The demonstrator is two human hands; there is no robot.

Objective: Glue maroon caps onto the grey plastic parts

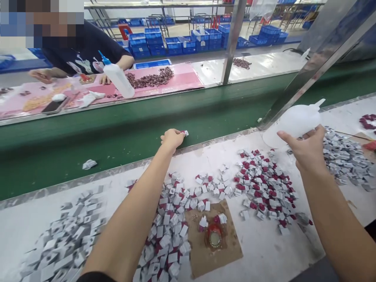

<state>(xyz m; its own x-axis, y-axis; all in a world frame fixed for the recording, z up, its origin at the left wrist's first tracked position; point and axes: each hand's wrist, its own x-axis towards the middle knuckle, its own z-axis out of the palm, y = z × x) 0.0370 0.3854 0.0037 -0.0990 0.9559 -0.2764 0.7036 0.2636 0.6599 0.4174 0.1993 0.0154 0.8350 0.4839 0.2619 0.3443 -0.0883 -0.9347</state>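
Observation:
My left hand (172, 140) reaches over the green conveyor belt, its fingers closed on a small grey-and-maroon part (185, 133). With my right hand (310, 150) I grip a white squeeze bottle (296, 119), tilted on its side with the nozzle pointing up to the right. Under and between my arms lie heaps of grey-and-maroon parts (264, 184). A brown cardboard piece (202, 262) bears a red-rimmed bottle cap (215, 238) and a couple of loose parts.
Plain grey parts (55, 243) are heaped at the left, more (346, 156) at the right. A crumpled scrap (89, 164) lies on the green belt (58, 156). A metal post (311, 58) slants beside the bottle. Across the belt a person (88, 47) sits by another white bottle (119, 78).

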